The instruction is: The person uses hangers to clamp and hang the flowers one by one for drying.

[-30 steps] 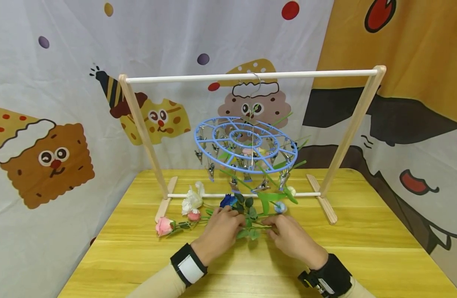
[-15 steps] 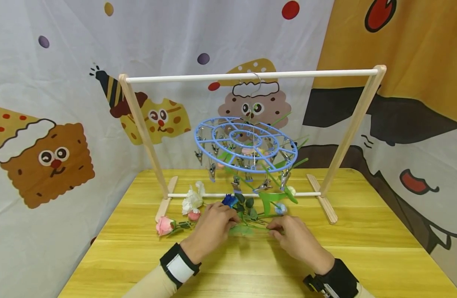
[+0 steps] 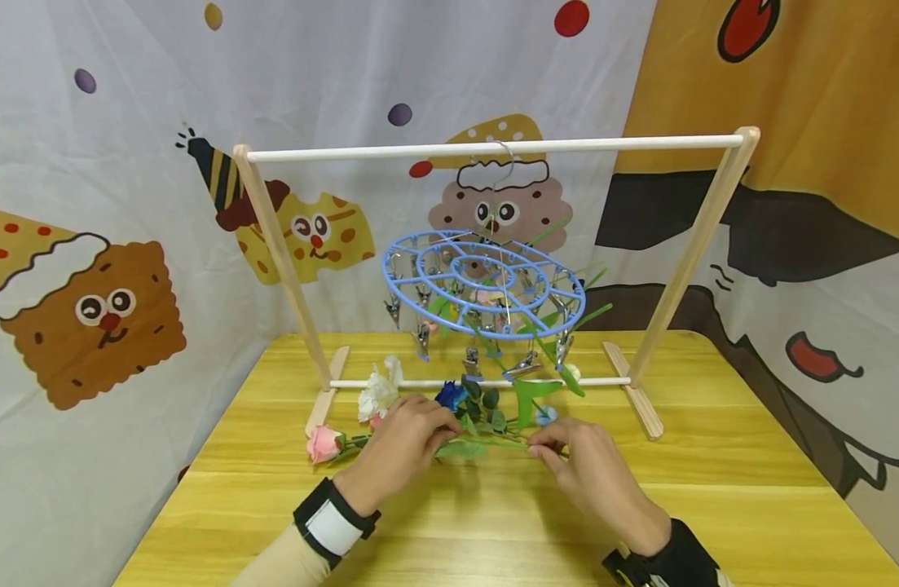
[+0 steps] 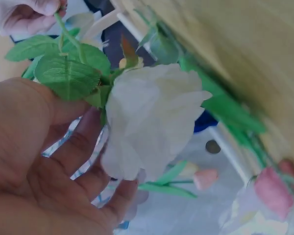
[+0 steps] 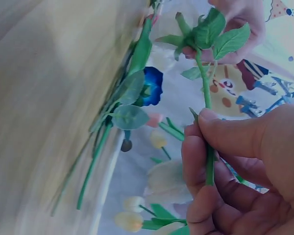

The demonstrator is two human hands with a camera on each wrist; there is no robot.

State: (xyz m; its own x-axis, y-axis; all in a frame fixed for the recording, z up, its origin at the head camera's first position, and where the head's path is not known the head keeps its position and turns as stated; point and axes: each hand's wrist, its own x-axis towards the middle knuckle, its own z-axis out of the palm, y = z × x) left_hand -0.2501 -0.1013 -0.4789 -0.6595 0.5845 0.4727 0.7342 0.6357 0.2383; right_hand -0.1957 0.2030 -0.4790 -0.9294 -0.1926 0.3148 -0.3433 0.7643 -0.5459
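Observation:
My left hand [image 3: 403, 440] holds an artificial white rose [image 4: 152, 120] just below its bloom, fingers curled beside the petals in the left wrist view. Its green leaves [image 4: 68, 71] partly cover my thumb there. Between thumb and fingers, my right hand [image 5: 240, 161] pinches the same rose's green stem [image 5: 204, 88]. The stem runs roughly level between both hands, low over the table, in the head view. Behind it lie a blue flower [image 3: 451, 395], a pink rose [image 3: 323, 444], a white flower [image 3: 379, 393] and a pale blue flower [image 3: 546, 416].
A wooden rack [image 3: 284, 261] with a white top bar [image 3: 361, 152] stands at the back of the table [image 3: 449, 530]. From it hangs a round blue clip hanger [image 3: 398, 287] with several metal clips [image 3: 393, 308] and some flowers with green stems. A patterned cloth hangs behind.
My left hand has shifted left and nearer with the white rose's head. The right hand has slid slightly right along the stem side, so the hands are farther apart. The hanger has swayed slightly.

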